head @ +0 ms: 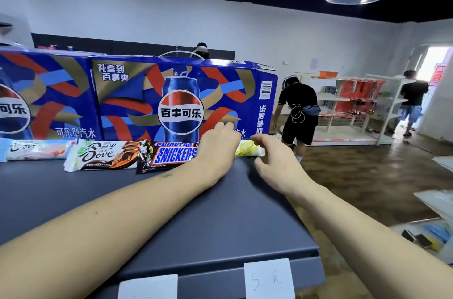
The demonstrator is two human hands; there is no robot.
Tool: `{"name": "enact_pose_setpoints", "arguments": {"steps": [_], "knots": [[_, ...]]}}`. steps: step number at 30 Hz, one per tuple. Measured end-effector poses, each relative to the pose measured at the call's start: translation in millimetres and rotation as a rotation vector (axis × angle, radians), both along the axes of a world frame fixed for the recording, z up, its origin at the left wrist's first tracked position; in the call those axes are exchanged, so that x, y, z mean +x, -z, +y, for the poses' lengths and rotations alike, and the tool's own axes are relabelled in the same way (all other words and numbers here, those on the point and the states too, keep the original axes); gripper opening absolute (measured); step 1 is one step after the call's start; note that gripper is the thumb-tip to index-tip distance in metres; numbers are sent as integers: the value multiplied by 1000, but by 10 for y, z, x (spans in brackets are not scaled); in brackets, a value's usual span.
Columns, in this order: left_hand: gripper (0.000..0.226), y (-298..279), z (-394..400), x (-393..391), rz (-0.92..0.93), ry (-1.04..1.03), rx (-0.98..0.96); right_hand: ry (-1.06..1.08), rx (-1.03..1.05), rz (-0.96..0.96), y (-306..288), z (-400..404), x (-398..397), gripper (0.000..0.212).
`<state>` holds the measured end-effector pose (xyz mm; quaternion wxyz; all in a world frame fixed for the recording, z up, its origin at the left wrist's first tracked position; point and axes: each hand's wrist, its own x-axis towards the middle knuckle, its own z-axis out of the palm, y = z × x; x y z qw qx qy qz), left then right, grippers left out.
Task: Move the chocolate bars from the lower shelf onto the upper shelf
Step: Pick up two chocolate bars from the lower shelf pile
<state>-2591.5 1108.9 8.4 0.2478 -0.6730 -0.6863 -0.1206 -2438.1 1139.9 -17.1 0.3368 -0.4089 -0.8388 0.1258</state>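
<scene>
**Upper shelf: chocolate bars and both hands at the right end of the row**

- Dark grey flat metal shelf top [171, 200]: carries a row of wrapped bars along its far edge, backed by blue printed cardboard cola cartons [137, 97].
- Left hand [218, 141]: forearm stretched forward across the shelf, palm down, fingers bent over the left end of a pale yellow-and-white wrapped bar [248, 148]. Whether the fingers grasp the wrapper or only press on it cannot be told; the fingertips are hidden.
- Right hand [272, 161]: forearm reaching in from the right, fingers loosely curled and released, holding nothing, the fingertips just beside the bar's right end.
- Dark brown Snickers bars with blue-and-white lettering [171, 155]: just left of the left hand's fingers, touching the wrist.
- White-and-brown Dove bar [105, 155]: further left.
- White-and-pink Dove bar [36, 150]: leftmost.
- White paper price labels [268, 279]: on the near shelf edge, below the forearms.
</scene>
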Motion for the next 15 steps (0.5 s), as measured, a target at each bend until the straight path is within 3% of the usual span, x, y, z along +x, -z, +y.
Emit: {"name": "enact_pose_setpoints", "arguments": {"steps": [8, 15], "knots": [[30, -138, -487, -197, -26, 83, 39, 39, -20, -73, 9, -260, -180, 44], [46, -60, -1290, -540, -81, 39, -45, 29, -35, -172, 40, -725, -465, 57]]}}
